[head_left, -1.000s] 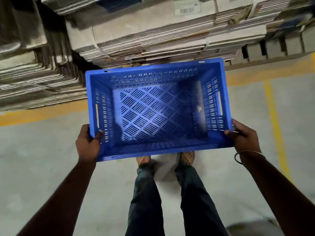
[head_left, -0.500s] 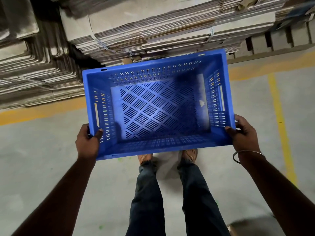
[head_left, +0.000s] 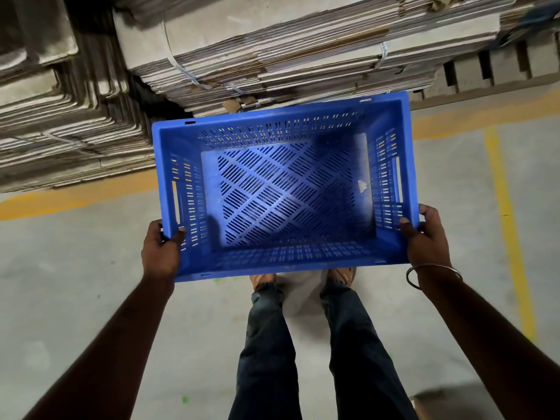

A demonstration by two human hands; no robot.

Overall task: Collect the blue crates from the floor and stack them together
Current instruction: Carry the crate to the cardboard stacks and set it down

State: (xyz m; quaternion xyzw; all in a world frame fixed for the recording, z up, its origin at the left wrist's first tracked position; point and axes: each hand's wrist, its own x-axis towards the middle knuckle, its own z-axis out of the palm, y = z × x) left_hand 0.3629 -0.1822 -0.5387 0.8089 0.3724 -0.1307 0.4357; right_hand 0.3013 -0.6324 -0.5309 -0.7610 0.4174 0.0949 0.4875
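A blue slotted plastic crate (head_left: 285, 192) hangs in the air in front of me, open side up and empty apart from a small pale scrap near its right wall. My left hand (head_left: 160, 250) grips its near left corner, thumb over the rim. My right hand (head_left: 424, 237) grips the near right corner the same way; a metal bangle sits on that wrist. No other crate is in view.
Tall strapped stacks of flattened cardboard (head_left: 272, 47) stand just beyond the crate, with more at the left (head_left: 60, 131). A wooden pallet (head_left: 500, 71) is at the far right. Yellow lines (head_left: 512, 237) mark the grey concrete floor. My legs and feet (head_left: 303, 328) are below the crate.
The crate has moved up and away from me, toward the cardboard stacks, both hands keeping their grip. The view has tilted slightly.
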